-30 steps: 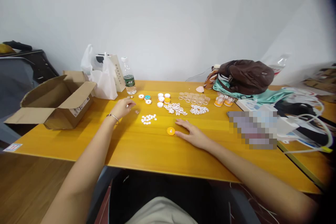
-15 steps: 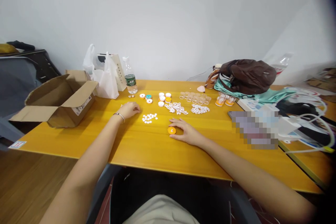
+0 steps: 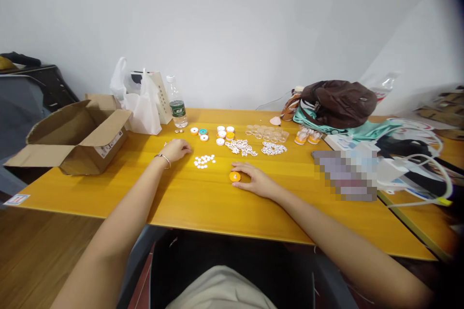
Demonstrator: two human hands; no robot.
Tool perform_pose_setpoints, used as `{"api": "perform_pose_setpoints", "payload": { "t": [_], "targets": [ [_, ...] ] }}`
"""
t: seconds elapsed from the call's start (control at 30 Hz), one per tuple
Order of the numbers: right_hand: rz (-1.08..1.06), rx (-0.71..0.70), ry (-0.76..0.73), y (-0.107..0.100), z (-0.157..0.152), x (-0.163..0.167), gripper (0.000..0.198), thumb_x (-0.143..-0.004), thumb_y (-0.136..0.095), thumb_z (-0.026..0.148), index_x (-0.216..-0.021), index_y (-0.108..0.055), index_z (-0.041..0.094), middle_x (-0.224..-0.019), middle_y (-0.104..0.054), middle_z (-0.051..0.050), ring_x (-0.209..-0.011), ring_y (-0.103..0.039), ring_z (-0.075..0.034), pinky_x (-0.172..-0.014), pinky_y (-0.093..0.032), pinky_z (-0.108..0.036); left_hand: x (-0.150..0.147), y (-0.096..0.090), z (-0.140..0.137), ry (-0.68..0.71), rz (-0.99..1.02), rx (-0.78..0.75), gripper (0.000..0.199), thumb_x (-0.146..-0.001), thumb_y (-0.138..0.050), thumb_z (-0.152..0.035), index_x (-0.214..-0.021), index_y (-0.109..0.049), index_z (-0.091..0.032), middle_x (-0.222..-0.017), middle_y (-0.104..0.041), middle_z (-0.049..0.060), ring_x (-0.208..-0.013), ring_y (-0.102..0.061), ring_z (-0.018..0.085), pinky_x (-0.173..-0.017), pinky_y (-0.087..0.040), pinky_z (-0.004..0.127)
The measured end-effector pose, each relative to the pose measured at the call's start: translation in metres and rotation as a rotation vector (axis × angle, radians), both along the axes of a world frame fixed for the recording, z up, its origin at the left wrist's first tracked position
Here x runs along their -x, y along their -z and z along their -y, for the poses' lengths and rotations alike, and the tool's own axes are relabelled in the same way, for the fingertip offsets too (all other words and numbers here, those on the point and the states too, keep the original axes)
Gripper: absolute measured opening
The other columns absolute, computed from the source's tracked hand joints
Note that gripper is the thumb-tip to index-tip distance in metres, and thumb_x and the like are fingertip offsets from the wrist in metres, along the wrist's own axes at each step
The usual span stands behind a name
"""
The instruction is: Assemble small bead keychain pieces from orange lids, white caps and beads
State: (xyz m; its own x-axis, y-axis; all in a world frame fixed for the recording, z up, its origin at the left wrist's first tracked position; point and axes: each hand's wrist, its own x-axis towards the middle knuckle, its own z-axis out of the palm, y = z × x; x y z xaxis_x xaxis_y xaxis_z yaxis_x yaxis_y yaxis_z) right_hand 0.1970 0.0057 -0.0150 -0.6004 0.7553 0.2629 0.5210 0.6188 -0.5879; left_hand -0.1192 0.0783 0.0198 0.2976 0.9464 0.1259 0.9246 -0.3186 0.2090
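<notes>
My right hand [image 3: 255, 180] rests on the table with thumb and fingers curved round the right side of a small orange disc [image 3: 235, 176], which has a small pale piece at its middle. Left of it, my left hand [image 3: 176, 150] is low over the tabletop, fingers bent and closed together. Whatever is in them is hidden, and a bit of something small shows past the hand's far side. Small white pieces [image 3: 205, 161] lie scattered between my hands. Beyond them are flat white cut-out shapes [image 3: 242, 147] and white, orange and teal round parts [image 3: 221, 141].
Clear cups [image 3: 268, 133] and orange-based clear assemblies [image 3: 308, 136] stand toward the back right. An open cardboard box [image 3: 90, 149], a white plastic bag [image 3: 143, 111] and a water bottle [image 3: 178, 106] are on the left. A brown bag [image 3: 339, 104], a blurred-out device [image 3: 344, 176] and cables occupy the right.
The whole view has shifted slightly, with things appearing a little to the left. Both hands keep nearly the same place, and the orange disc stays within my right hand's fingers.
</notes>
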Motion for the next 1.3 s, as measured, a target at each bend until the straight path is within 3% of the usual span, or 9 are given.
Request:
{"api": "perform_pose_setpoints", "payload": {
  "t": [0.33,0.6,0.7,0.8,0.9,1.07,1.3],
  "targets": [
    [0.006,0.006,-0.008,-0.002,0.001,-0.002,0.037,-0.074,-0.057,0.04,-0.107,-0.056,0.023,-0.127,-0.049,-0.007,-0.12,-0.042,-0.022,-0.101,-0.033,-0.041,-0.002,0.004,0.001,-0.02,0.115,-0.011,0.015,-0.072,-0.045,-0.021,-0.07,-0.06,-0.018,-0.079,-0.065,0.005,-0.075,-0.057,0.019,-0.072,-0.042,0.028],
    [-0.067,0.06,0.011,-0.004,0.003,-0.001,0.044,-0.07,-0.062,0.04,-0.11,-0.054,0.022,-0.126,-0.05,-0.007,-0.118,-0.044,-0.021,-0.1,-0.033,-0.038,-0.005,-0.001,0.007,-0.023,0.382,-0.018,0.016,-0.074,-0.044,-0.028,-0.073,-0.053,-0.014,-0.072,-0.06,0.005,-0.066,-0.054,0.016,-0.067,-0.043,0.03],
    [-0.199,0.066,0.139,-0.012,0.005,0.001,0.04,-0.071,-0.061,0.039,-0.106,-0.056,0.022,-0.117,-0.056,-0.007,-0.109,-0.051,-0.02,-0.095,-0.038,-0.038,-0.025,-0.006,0.019,0.032,0.511,0.021,0.022,-0.078,-0.039,-0.033,-0.075,-0.049,-0.014,-0.07,-0.058,0.004,-0.064,-0.053,0.013,-0.065,-0.044,0.026],
    [-0.356,-0.021,0.282,-0.02,0.008,0.006,0.021,-0.073,-0.059,0.033,-0.088,-0.061,0.018,-0.09,-0.065,-0.005,-0.087,-0.059,-0.017,-0.082,-0.045,-0.034,-0.06,-0.01,0.041,0.131,0.74,0.127,0.024,-0.078,-0.043,-0.037,-0.076,-0.048,-0.014,-0.071,-0.055,0.002,-0.064,-0.052,0.011,-0.063,-0.043,0.023],
    [-0.391,-0.028,0.292,-0.025,0.015,0.013,0.012,-0.074,-0.056,0.028,-0.075,-0.06,0.017,-0.072,-0.063,-0.002,-0.068,-0.058,-0.014,-0.068,-0.046,-0.028,-0.098,-0.01,0.065,0.244,0.947,0.229,0.021,-0.077,-0.05,-0.034,-0.073,-0.048,-0.014,-0.067,-0.051,0.0,-0.063,-0.048,0.01,-0.065,-0.041,0.023],
    [-0.404,0.046,0.271,-0.029,0.026,0.019,0.009,-0.072,-0.057,0.025,-0.074,-0.061,0.017,-0.07,-0.064,-0.001,-0.065,-0.057,-0.012,-0.062,-0.044,-0.024,-0.132,0.002,0.088,0.288,0.939,0.232,0.015,-0.08,-0.046,-0.028,-0.075,-0.047,-0.014,-0.069,-0.049,0.0,-0.066,-0.046,0.01,-0.066,-0.039,0.023],
    [-0.394,0.126,0.295,-0.029,0.027,0.019,0.01,-0.07,-0.058,0.026,-0.071,-0.063,0.016,-0.068,-0.064,-0.001,-0.063,-0.056,-0.012,-0.06,-0.042,-0.023,-0.133,0.008,0.092,0.276,0.873,0.172,0.012,-0.081,-0.045,-0.025,-0.077,-0.049,-0.015,-0.072,-0.052,0.0,-0.068,-0.048,0.011,-0.067,-0.04,0.023]
  ]
}}
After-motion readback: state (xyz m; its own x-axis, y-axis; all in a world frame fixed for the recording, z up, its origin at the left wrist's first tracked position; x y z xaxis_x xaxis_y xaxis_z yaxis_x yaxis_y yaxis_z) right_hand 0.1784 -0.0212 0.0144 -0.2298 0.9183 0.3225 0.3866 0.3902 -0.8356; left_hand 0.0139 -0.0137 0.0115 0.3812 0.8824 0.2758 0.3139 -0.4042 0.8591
